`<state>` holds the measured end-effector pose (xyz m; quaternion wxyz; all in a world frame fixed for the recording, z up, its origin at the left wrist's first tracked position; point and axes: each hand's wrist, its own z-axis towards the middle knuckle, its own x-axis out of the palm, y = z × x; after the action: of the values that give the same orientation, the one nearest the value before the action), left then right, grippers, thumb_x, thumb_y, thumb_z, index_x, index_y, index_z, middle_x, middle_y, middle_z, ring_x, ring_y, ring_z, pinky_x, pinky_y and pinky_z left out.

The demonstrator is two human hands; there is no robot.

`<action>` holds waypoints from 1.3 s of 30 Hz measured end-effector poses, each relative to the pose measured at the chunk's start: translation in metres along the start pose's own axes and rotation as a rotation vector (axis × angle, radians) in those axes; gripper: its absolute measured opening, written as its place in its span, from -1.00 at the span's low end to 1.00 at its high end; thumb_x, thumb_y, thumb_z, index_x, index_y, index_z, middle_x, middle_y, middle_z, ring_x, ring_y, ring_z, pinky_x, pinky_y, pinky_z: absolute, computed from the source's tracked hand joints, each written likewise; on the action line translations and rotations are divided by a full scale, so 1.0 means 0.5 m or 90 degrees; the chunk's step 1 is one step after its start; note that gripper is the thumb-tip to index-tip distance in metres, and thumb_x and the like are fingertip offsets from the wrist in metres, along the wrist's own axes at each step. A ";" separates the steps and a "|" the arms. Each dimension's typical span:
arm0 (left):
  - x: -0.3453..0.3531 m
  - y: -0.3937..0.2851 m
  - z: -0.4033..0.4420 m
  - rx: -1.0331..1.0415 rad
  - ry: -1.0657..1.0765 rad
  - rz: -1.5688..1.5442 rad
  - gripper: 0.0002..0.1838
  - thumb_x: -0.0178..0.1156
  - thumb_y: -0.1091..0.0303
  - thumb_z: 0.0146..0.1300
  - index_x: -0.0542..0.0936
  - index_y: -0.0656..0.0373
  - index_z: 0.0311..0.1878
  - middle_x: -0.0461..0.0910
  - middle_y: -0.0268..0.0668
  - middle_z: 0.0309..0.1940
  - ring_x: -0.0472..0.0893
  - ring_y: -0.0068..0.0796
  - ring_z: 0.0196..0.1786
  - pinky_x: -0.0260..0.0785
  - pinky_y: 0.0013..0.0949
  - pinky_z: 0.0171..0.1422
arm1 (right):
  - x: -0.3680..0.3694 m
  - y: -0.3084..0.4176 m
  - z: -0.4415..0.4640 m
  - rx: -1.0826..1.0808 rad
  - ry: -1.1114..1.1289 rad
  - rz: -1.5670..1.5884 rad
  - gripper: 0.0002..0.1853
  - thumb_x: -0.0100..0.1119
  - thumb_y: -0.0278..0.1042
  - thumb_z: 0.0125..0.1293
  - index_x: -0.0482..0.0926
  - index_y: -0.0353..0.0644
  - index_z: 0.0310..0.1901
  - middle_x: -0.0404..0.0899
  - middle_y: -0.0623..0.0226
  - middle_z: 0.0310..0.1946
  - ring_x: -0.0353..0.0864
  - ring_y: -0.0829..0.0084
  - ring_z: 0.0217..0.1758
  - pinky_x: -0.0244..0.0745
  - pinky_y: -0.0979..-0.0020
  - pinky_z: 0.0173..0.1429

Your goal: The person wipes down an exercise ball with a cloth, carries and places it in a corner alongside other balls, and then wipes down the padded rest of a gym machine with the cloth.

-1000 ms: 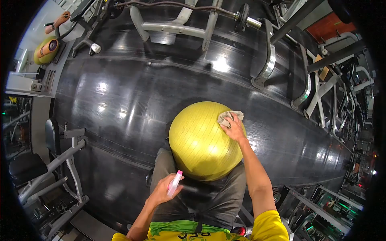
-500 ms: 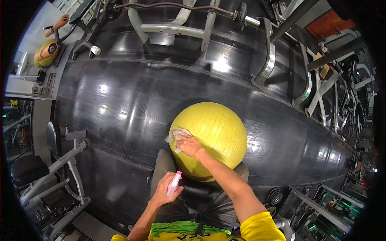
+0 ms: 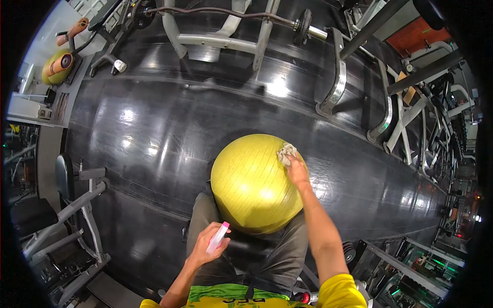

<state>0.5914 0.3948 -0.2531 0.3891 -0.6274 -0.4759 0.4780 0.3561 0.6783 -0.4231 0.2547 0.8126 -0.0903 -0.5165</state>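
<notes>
A large yellow exercise ball (image 3: 251, 179) rests on the floor between my knees. My right hand (image 3: 297, 170) presses a crumpled whitish cloth (image 3: 287, 153) against the ball's upper right side. My left hand (image 3: 207, 244) is wrapped round a small spray bottle (image 3: 217, 238) with a pink top and a pale body, held over my left thigh, just short of the ball's lower left edge. The bottle's lower part is hidden by my fingers.
Dark rubber flooring (image 3: 154, 113) surrounds the ball. Ahead stands a bench frame (image 3: 221, 41) with a curved barbell (image 3: 226, 9) across it. A padded machine (image 3: 82, 205) is on the left, weight plates (image 3: 348, 252) low on the right, and more gym machines (image 3: 411, 108) along the far right.
My right hand has moved the cloth from the ball's left side to its upper right side. My left hand still holds the spray bottle in nearly the same place.
</notes>
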 end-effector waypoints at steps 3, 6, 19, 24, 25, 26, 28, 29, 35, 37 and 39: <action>0.013 -0.004 0.003 -0.023 0.011 -0.020 -0.74 0.28 0.55 0.04 0.56 0.23 -0.14 0.51 -0.17 -0.25 0.56 -0.24 -0.26 0.40 -0.35 -0.15 | 0.091 0.070 -0.027 0.054 -0.201 0.040 -0.49 0.13 -0.63 0.01 0.50 -0.13 0.09 0.37 0.12 0.25 0.25 0.12 0.37 0.25 0.27 0.38; 0.026 0.006 0.003 -0.034 0.013 -0.046 -0.74 0.27 0.55 0.05 0.55 0.25 -0.14 0.50 -0.19 -0.26 0.56 -0.30 -0.29 0.40 -0.38 -0.18 | 0.097 0.152 -0.103 -0.011 -0.192 0.010 -0.48 0.14 -0.67 -0.03 0.52 -0.12 0.06 0.33 0.15 0.28 0.25 0.13 0.36 0.25 0.26 0.38; 0.056 -0.017 0.005 -0.056 0.003 -0.152 -0.75 0.23 0.61 0.09 0.51 0.29 -0.12 0.47 -0.27 -0.31 0.58 -0.56 -0.47 0.41 -0.51 -0.35 | 0.147 0.201 -0.361 -0.029 -0.122 0.082 -0.43 0.10 -0.71 -0.03 0.50 -0.06 0.09 0.32 0.15 0.29 0.31 0.15 0.33 0.33 0.23 0.31; 0.063 -0.030 0.010 -0.021 0.013 -0.125 -0.75 0.22 0.62 0.10 0.50 0.30 -0.12 0.47 -0.29 -0.31 0.58 -0.57 -0.46 0.41 -0.52 -0.35 | 0.075 0.168 -0.358 0.180 0.077 0.331 -0.68 0.10 -0.33 0.27 0.51 -0.23 0.04 0.60 0.03 -0.09 0.59 0.15 -0.03 0.43 0.27 0.06; 0.066 -0.032 0.011 -0.024 0.011 -0.142 -0.75 0.22 0.62 0.10 0.50 0.30 -0.12 0.47 -0.29 -0.31 0.58 -0.58 -0.46 0.41 -0.52 -0.35 | 0.051 0.148 -0.338 0.228 0.078 0.412 -0.66 0.06 -0.20 0.35 0.52 -0.25 0.03 0.64 0.08 -0.14 0.61 0.24 -0.06 0.43 0.31 0.03; 0.068 -0.031 0.013 -0.024 0.010 -0.141 -0.75 0.22 0.62 0.10 0.50 0.30 -0.12 0.47 -0.29 -0.31 0.58 -0.58 -0.46 0.41 -0.52 -0.35 | 0.034 0.107 -0.311 0.223 0.015 0.480 -0.62 0.02 -0.13 0.38 0.51 -0.26 0.05 0.64 0.14 -0.14 0.59 0.31 -0.08 0.42 0.32 0.03; 0.071 -0.028 0.014 -0.033 0.011 -0.146 -0.75 0.21 0.64 0.11 0.51 0.30 -0.12 0.47 -0.29 -0.31 0.58 -0.58 -0.46 0.40 -0.52 -0.35 | -0.047 0.107 -0.241 0.247 -0.191 0.522 -0.60 -0.01 -0.11 0.40 0.54 -0.32 -0.02 0.64 0.24 -0.18 0.56 0.44 -0.11 0.42 0.33 0.02; 0.072 -0.028 0.014 -0.036 0.010 -0.145 -0.75 0.21 0.64 0.11 0.51 0.30 -0.12 0.47 -0.29 -0.31 0.58 -0.58 -0.46 0.40 -0.52 -0.35 | -0.058 0.071 -0.191 0.169 -0.251 0.566 -0.58 -0.03 -0.13 0.41 0.50 -0.35 0.04 0.61 0.15 -0.08 0.56 0.36 -0.01 0.40 0.36 0.08; 0.069 -0.019 0.016 -0.041 0.039 -0.095 -0.74 0.23 0.61 0.08 0.52 0.29 -0.12 0.48 -0.28 -0.33 0.57 -0.57 -0.47 0.40 -0.50 -0.34 | 0.038 -0.051 0.019 0.133 -0.294 0.220 -0.59 0.04 -0.18 0.36 0.45 -0.28 0.11 0.46 0.01 0.14 0.42 0.10 0.22 0.32 0.33 0.24; 0.066 -0.027 0.016 -0.047 0.030 -0.091 -0.73 0.24 0.60 0.07 0.53 0.29 -0.12 0.49 -0.27 -0.32 0.57 -0.56 -0.48 0.40 -0.49 -0.33 | 0.077 -0.009 0.010 0.092 -0.191 0.064 -0.63 0.12 -0.29 0.27 0.48 -0.21 0.08 0.42 0.03 0.18 0.34 0.07 0.29 0.30 0.28 0.30; 0.065 -0.027 0.018 -0.034 0.024 -0.079 -0.73 0.23 0.61 0.07 0.53 0.29 -0.12 0.50 -0.27 -0.31 0.58 -0.55 -0.48 0.40 -0.49 -0.33 | 0.084 0.058 -0.048 0.015 -0.188 -0.057 -0.63 0.17 -0.37 0.21 0.50 -0.16 0.07 0.41 0.06 0.19 0.31 0.08 0.32 0.30 0.26 0.32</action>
<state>0.5827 0.4299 -0.2499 0.4101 -0.6154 -0.5193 0.4283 0.3998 0.6440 -0.4338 0.2058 0.7336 -0.0964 -0.6404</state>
